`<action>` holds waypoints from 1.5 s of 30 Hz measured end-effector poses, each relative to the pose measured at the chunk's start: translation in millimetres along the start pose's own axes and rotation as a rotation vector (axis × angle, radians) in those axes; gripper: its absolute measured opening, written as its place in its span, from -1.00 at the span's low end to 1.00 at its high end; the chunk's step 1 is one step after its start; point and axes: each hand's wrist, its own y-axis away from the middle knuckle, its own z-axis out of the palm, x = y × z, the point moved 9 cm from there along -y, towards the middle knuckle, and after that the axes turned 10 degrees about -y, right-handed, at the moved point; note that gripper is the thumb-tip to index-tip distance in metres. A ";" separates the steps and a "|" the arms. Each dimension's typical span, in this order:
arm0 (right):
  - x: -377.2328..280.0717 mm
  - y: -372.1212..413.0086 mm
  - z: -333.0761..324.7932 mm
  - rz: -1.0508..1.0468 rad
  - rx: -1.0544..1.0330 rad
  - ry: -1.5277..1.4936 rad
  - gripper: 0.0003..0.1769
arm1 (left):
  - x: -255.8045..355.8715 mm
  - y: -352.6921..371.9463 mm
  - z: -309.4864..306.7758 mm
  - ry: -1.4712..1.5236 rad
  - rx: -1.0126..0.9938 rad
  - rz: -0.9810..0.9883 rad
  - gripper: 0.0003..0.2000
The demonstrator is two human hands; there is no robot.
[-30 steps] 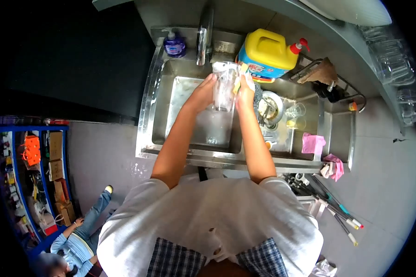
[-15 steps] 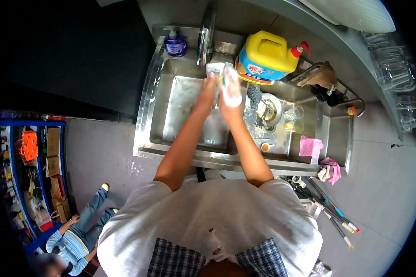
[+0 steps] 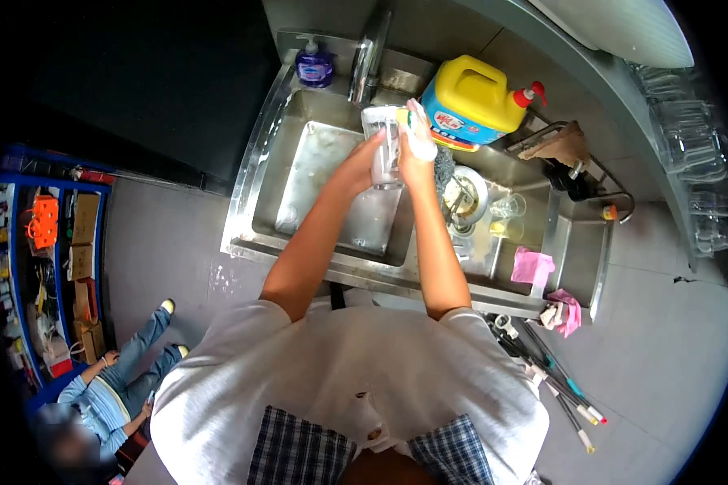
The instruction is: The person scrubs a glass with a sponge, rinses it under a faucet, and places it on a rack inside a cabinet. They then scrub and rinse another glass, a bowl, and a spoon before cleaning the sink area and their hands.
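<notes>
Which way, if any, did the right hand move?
Yes, slightly: the right hand rose up-frame, its sponge now beside the yellow jug, not below it.

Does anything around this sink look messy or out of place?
The left hand holds the glass, the right hand a sponge; nothing odd there. A crumpled pink cloth is bunched at the corner of the sink, and long-handled tools lie on the floor.

Clear tall glass [image 3: 383, 147], upright, gripped in left hand [image 3: 354, 166] fingers; foamy sponge [image 3: 421, 139] against its rim, under right hand [image 3: 411, 163] fingertips.
</notes>
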 end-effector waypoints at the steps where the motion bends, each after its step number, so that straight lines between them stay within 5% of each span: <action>1: -6.6 5.5 5.9 -0.063 -0.032 0.083 -0.56 | 2.6 -1.5 -0.3 -0.029 0.047 0.015 -0.55; 3: -24.2 26.8 21.1 -0.219 -0.173 0.281 -0.57 | 21.6 1.3 -6.3 -0.114 0.162 0.072 -0.54; 4: -27.5 33.9 17.3 -0.220 -0.149 0.071 -0.56 | 22.9 3.3 -3.4 -0.019 0.073 0.075 -0.54; 6: 8.6 32.9 1.9 -0.020 0.008 -0.172 -0.53 | 29.4 6.3 0.2 0.170 -0.109 0.088 -0.53; 8: 66.4 46.5 -4.9 0.241 0.110 -0.302 -0.51 | 29.0 11.1 -7.4 -0.078 -0.048 0.153 -0.50; 10: 40.1 45.6 5.0 0.315 0.153 -0.632 -0.49 | 46.9 11.7 1.7 -0.208 -0.046 0.241 -0.51; 12: 20.7 31.0 12.9 0.358 0.183 -0.954 -0.47 | 30.1 1.7 -5.0 -0.083 -0.035 0.085 -0.51; 14: 47.8 29.1 4.4 0.356 0.233 -0.802 -0.51 | 24.0 11.3 8.8 0.049 0.006 -0.034 -0.50; 16: 56.1 10.2 2.0 0.420 0.049 -0.295 -0.56 | 4.6 5.4 5.5 0.122 -0.001 -0.004 -0.46; 19: -15.9 11.7 15.5 -0.164 0.002 0.174 -0.59 | 17.6 -8.2 6.4 0.203 0.018 0.101 -0.39; 21: -56.0 36.2 29.3 -0.452 -0.141 0.456 -0.56 | 14.4 -10.8 -30.1 -0.121 0.330 0.076 -0.35; 22: -31.7 28.8 17.1 -0.240 -0.055 0.301 -0.58 | 13.5 -9.7 -47.2 -0.283 0.484 0.062 -0.33; 26: 28.6 7.1 -7.7 0.394 0.153 -0.183 -0.62 | 8.6 -9.4 -11.4 -0.024 0.186 0.190 -0.26; 28: -27.9 3.4 -3.9 -0.180 0.078 0.210 -0.62 | 14.9 -6.7 -5.2 0.069 0.236 0.181 -0.33; 31: -46.1 44.1 11.9 -0.266 -0.250 0.407 -0.54 | 20.3 1.1 -7.0 -0.102 0.266 0.260 -0.44; 35: 9.2 24.2 -21.7 0.017 0.037 0.077 -0.52 | 6.2 7.5 28.2 0.204 0.024 0.126 -0.45; 42: -47.4 45.0 6.7 -0.294 -0.226 0.197 -0.51 | -37.4 13.7 22.1 0.324 -0.032 -0.061 -0.34; 45: -53.4 53.5 -0.5 -0.296 -0.271 0.259 -0.56 | -48.6 23.0 25.1 0.218 -0.027 0.048 -0.27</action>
